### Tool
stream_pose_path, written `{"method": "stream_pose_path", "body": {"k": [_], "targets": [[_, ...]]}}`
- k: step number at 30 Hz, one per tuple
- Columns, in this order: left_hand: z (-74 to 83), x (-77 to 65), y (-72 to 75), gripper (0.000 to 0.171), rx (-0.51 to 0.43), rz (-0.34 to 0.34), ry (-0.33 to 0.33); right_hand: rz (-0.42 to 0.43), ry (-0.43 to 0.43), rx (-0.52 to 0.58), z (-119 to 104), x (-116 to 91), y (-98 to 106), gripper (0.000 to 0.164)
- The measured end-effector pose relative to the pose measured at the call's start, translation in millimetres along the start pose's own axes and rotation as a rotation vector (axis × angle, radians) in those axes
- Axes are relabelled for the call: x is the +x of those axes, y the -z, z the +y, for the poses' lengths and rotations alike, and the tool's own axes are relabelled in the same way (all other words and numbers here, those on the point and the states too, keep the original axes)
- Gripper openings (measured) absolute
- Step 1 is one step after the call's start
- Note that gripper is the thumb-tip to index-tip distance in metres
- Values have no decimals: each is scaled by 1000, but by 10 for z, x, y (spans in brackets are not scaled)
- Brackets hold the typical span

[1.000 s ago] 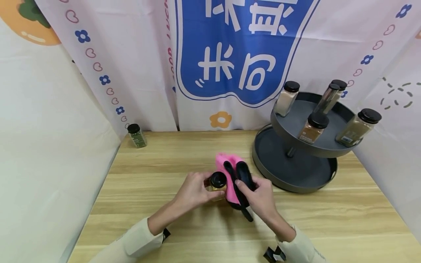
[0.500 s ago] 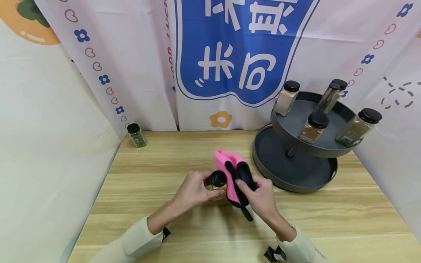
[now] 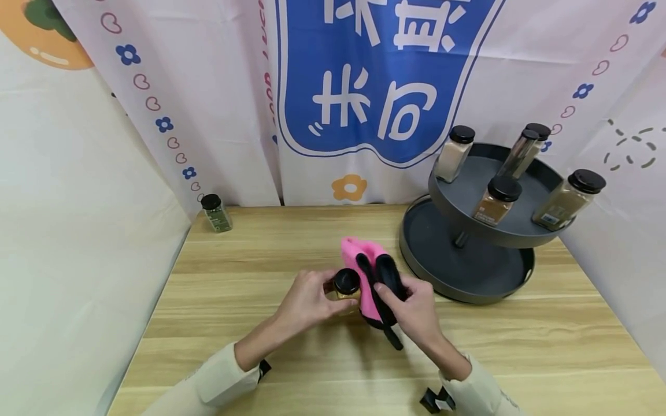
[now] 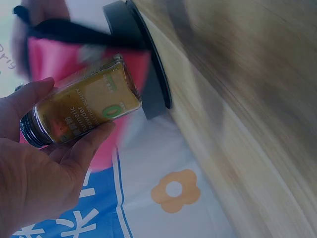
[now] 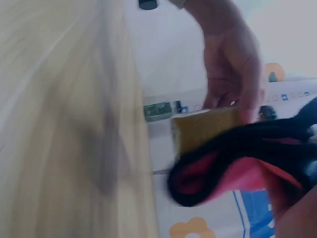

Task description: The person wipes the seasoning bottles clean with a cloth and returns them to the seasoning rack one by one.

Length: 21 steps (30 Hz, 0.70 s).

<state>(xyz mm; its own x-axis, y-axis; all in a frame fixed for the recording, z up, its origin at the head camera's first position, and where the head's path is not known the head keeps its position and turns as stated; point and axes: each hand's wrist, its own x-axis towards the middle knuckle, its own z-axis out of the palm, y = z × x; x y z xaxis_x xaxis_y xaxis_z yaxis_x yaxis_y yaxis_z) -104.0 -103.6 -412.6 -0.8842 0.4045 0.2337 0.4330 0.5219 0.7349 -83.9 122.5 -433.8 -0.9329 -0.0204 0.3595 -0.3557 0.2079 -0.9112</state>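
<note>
My left hand point(image 3: 307, 300) grips a square glass jar point(image 3: 347, 283) with a black lid, its thumb and fingers on opposite sides. The label in the left wrist view reads turmeric powder, and the jar point(image 4: 89, 101) is tilted there, its base toward the wood. In my right hand point(image 3: 417, 306) is a folded pink cloth point(image 3: 368, 300) with black edging, pinched by the thumb and fingers. The cloth lies against the jar's right side. The right wrist view shows the blurred black edging point(image 5: 188, 196) overlapping the yellow-brown jar point(image 5: 205, 129).
A green-filled jar point(image 3: 217, 214) stands at the table's back left corner. At right, a dark two-tier round stand point(image 3: 470, 289) bears several spice jars, among them an orange-brown one point(image 3: 494, 205), on its upper tray. A printed curtain point(image 3: 234, 162) hangs behind the wooden table point(image 3: 250, 260).
The pink cloth's top end shifted slightly up against the jar between the first two frames. Both hands keep their holds in almost the same place.
</note>
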Motion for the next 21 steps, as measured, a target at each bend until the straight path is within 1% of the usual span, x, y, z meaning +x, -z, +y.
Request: {"method": "stream_pose_path", "body": {"k": [2, 4, 6, 9, 11, 13, 14, 16, 18, 19, 20, 21], "targets": [[-3, 2, 1, 46, -6, -1, -4, 58, 78, 28, -18, -4, 2, 16], [2, 4, 8, 46, -7, 4, -13, 76, 97, 29, -32, -1, -3, 16], [7, 3, 16, 46, -5, 12, -19, 49, 42, 12, -33, 9, -10, 15], [24, 5, 39, 45, 7, 25, -24, -35, -85, -51, -12, 26, -19, 14], [28, 8, 51, 44, 7, 25, -18, -64, -120, -73, 7, 29, -21, 13], [31, 10, 59, 43, 4, 22, -19, -48, -79, -49, 10, 23, -21, 13], [27, 11, 60, 43, -2, 18, -18, -19, -36, -16, 8, 17, -20, 12], [17, 15, 54, 42, -5, 13, -29, 48, 75, 42, -2, 8, -18, 15], [10, 19, 50, 40, -2, 11, -38, 91, 166, 73, -20, 7, -16, 18], [7, 20, 48, 40, -1, 12, -42, 99, 185, 73, -21, 9, -16, 19], [5, 22, 49, 40, 2, 14, -43, 97, 180, 73, -22, 13, -16, 18], [7, 23, 51, 40, 5, 15, -45, 79, 154, 67, -22, 19, -17, 16]]}}
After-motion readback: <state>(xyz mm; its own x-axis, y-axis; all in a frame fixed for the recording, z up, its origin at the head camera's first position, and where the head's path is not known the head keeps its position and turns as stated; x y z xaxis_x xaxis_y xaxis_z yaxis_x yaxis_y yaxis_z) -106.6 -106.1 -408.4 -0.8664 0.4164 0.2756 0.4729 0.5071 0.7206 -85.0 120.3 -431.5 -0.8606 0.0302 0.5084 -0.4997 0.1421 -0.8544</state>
